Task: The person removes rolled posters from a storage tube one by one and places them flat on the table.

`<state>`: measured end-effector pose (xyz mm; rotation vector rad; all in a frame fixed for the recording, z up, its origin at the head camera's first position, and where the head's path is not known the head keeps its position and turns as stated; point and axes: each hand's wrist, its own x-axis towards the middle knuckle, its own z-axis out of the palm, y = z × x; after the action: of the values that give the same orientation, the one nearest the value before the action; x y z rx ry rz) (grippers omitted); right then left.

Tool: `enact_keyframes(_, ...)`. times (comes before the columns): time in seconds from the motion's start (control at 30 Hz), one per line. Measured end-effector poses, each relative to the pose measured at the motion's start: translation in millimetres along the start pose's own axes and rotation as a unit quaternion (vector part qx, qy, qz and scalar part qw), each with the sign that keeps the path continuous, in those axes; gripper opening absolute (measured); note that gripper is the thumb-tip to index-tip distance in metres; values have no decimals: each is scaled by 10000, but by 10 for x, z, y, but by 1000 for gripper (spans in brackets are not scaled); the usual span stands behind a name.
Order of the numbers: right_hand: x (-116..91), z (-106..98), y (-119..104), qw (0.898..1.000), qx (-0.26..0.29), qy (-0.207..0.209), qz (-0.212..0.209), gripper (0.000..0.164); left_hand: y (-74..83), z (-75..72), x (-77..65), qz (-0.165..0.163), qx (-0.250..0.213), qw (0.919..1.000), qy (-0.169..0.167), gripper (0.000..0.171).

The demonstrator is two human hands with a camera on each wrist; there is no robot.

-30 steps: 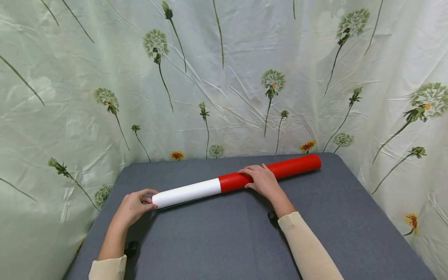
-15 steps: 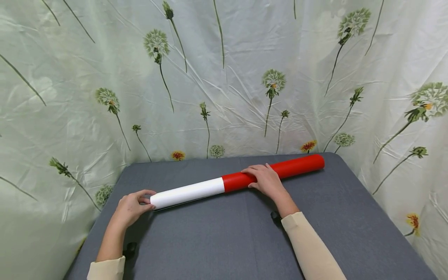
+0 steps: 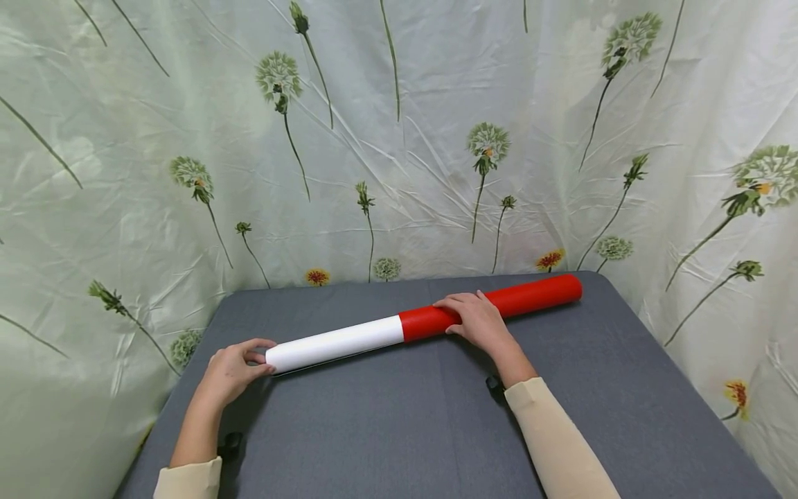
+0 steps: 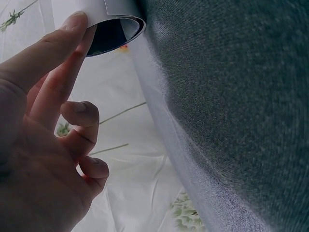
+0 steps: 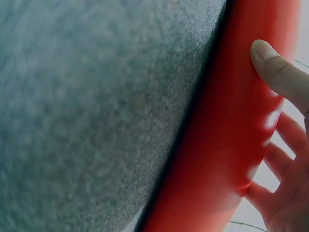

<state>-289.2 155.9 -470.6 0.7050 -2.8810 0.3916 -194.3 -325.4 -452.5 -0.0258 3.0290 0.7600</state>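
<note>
A white hollow roll (image 3: 337,344) lies slantwise on the table, its right part running into a wider red tube (image 3: 536,295). My left hand (image 3: 232,369) pinches the rim of the white roll's left end between thumb and forefinger; the other fingers are bent and free. In the left wrist view, the open end of the white roll (image 4: 100,10) shows a dark inside and an overlapping edge. My right hand (image 3: 479,321) grips the red tube from above near its left end. The right wrist view has the thumb on one side of the red tube (image 5: 217,130) and fingers on the other.
The grey cloth-covered table (image 3: 386,430) extends in front of the roll and to both sides. Behind it hangs a pale curtain (image 3: 424,166) printed with dandelions, close to the table's back edge. Dark straps or mounts (image 3: 232,445) sit at the wrists.
My right hand and the red tube have moved slightly to the right. My left hand has shifted a little left with the white end, and more of the white roll shows.
</note>
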Motion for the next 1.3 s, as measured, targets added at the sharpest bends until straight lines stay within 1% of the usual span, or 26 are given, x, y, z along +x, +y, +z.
enact_keyframes(0.2, -12, -15, 27, 10000, -22, -20, -48, 58, -14, -9, -8, -4, 49, 10000, -1, 47)
enact_keyframes(0.37, -32, -41, 48, 9999, -39, 36, -85, 58, -36, -9, -12, 120, 106, 9999, 67, 46)
enact_keyframes(0.57, -50, -54, 79, 10000, 6, 7, -24, 59, -71, -28, -27, 236, 175, 9994, 195, 45)
enact_keyframes(0.83, -62, -58, 104, 10000, -39, 62, 14, 58, -105, -54, -36, 200, 220, 9994, 194, 44)
enact_keyframes(1.07, -56, -55, 125, 9999, -75, 32, 82, 58, -170, -83, -48, 52, 203, 9997, 127, 44)
enact_keyframes(1.3, -78, -84, 134, 9999, -71, 9, 101, 58, -236, -102, -50, 130, 224, 9994, 210, 43)
